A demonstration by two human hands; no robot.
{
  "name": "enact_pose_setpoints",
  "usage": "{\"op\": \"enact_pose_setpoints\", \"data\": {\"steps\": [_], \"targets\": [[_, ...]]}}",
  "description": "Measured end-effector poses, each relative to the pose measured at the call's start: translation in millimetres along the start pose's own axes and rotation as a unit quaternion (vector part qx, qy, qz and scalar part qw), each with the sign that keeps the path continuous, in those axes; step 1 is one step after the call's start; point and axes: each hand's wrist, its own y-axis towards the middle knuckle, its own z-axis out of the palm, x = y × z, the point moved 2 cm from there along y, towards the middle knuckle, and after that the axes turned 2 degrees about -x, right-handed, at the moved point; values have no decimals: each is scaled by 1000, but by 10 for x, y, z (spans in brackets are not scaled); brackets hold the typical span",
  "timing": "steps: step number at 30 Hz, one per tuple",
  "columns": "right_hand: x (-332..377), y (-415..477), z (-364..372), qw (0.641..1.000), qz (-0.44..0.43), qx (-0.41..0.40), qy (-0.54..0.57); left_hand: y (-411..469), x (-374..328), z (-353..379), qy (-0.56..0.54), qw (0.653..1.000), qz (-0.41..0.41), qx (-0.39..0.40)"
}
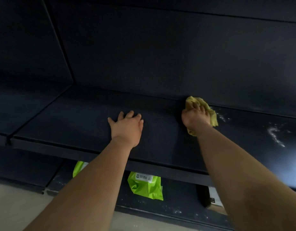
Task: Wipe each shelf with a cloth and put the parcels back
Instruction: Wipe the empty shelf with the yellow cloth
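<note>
A crumpled yellow cloth (213, 116) is gripped in the curled fingers of the right hand (194, 116) and pressed onto the dark metal shelf (68, 117) near its back edge. The left hand (127, 126) is laid flat there, fingers spread, empty. A bright green plastic parcel (145, 187) is seen on the lower shelf (179, 195).

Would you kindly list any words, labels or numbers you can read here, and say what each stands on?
No text here can be read.
Middle green parcel: white label, print too blurred.
Left green parcel: white label corner, mostly hidden.
Pale parcel at right: small dark mark, too small.
</note>
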Motion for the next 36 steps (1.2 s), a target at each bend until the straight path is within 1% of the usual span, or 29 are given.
{"op": "enact_pose_setpoints", "data": {"steps": [3, 8, 10, 14, 17, 20, 23, 25, 27, 29, 31, 33, 36], "targets": [[-216, -158, -32, 1000, 11, 1, -8, -3, 13, -8, -3, 1000, -10, 5], [-111, -480, -18, 999, 37, 10, -18, -15, 3, -1, 3, 1000, -9, 25], [103, -623, 45, 999, 17, 7, -29, -18, 0, 1, 2, 1000, -7, 29], [593, -910, 197, 997, -69, -6, -28, -17, 9, 12, 1, 1000, 0, 12], [547, -1008, 211, 995, -98, -9, -3, -19, 11, 21, 4, 1000, 4, 11], [134, -1055, 104, 998, -50, -32, -5, -29, -14, -20, 30, 999, 20, -13], [-371, -1164, -3, 999, 28, -38, -8, -79, -113, -71, 58, 994, 76, -60], [-544, -1241, -37, 997, 63, -35, -1, -127, -173, -84, 67, 991, 105, -55], [-521, -1315, -27, 997, 71, -31, -11, -187, -229, -97, 62, 990, 121, -38], [-389, -1409, 23, 999, 40, -31, -21, -242, -314, -97, 53, 988, 138, -31], [-285, -1521, 68, 998, -29, -42, -25, -280, -447, -102, 43, 986, 161, -25], [-350, -1581, 57, 995, -83, -45, -21, -296, -631, -110, 25, 984, 176, -16], [-686, -1557, -11, 994, -94, -48, -21, -286, -829, -106, 11, 986, 168, 2]]}}
